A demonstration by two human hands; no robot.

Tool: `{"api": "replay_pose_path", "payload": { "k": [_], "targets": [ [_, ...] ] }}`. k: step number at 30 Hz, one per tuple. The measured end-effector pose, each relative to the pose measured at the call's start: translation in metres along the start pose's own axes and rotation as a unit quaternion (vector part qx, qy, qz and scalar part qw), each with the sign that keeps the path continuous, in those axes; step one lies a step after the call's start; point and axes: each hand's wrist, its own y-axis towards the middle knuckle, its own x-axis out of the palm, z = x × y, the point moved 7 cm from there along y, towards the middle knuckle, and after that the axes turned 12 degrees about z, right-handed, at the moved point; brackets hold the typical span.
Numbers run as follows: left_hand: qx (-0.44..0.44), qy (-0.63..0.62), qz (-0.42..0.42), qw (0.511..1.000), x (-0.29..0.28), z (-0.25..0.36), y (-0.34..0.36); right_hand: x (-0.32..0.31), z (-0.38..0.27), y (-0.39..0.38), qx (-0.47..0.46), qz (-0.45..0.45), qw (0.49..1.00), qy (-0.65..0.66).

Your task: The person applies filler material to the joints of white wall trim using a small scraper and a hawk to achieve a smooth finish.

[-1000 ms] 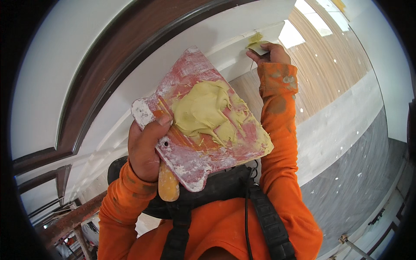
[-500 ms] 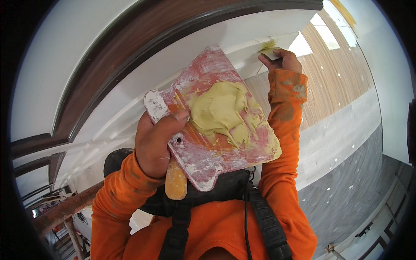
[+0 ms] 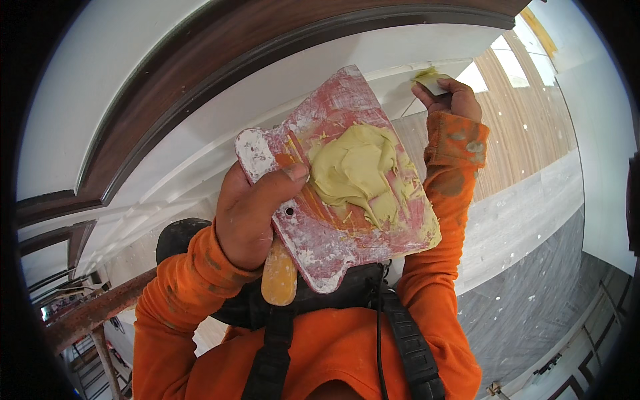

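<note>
My left hand is closed on a red, paint-crusted board, together with a tool with a worn orange handle hanging below it. A thick mound of pale yellow paste lies on the board. Up and to the right, my right hand grips a small scraper, its blade smeared with the same paste, at a white ledge along the wall; whether the blade touches it I cannot tell.
Dark wood moulding frames white panels at the left and top. A rusty metal rail runs at lower left. Wood-patterned flooring with white specks and grey flooring lie far below on the right, beside a pale wall.
My hands, the board and much of the background appear farther right in the view, with the scraper also a little lower. Both holds look unchanged.
</note>
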Motion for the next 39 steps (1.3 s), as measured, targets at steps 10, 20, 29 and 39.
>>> {"api": "replay_pose_path", "payload": {
  "k": [10, 20, 29, 39],
  "targets": [
    [-0.075, -0.018, 0.036, 0.996, 0.0, -0.005, 0.004, 0.0, -0.013, -0.014, -0.018, -0.04, 0.999, 0.017],
    [-0.073, -0.017, 0.05, 0.996, -0.003, -0.007, 0.009, -0.052, -0.008, -0.017, -0.002, -0.029, 0.998, 0.063],
    [-0.037, 0.002, 0.047, 0.998, -0.009, -0.009, 0.012, -0.042, 0.038, 0.018, 0.067, 0.075, 0.994, 0.032],
    [-0.106, -0.01, 0.083, 0.991, -0.021, -0.011, 0.012, -0.017, 0.035, 0.019, 0.059, 0.048, 0.997, 0.0]
  ]
}}
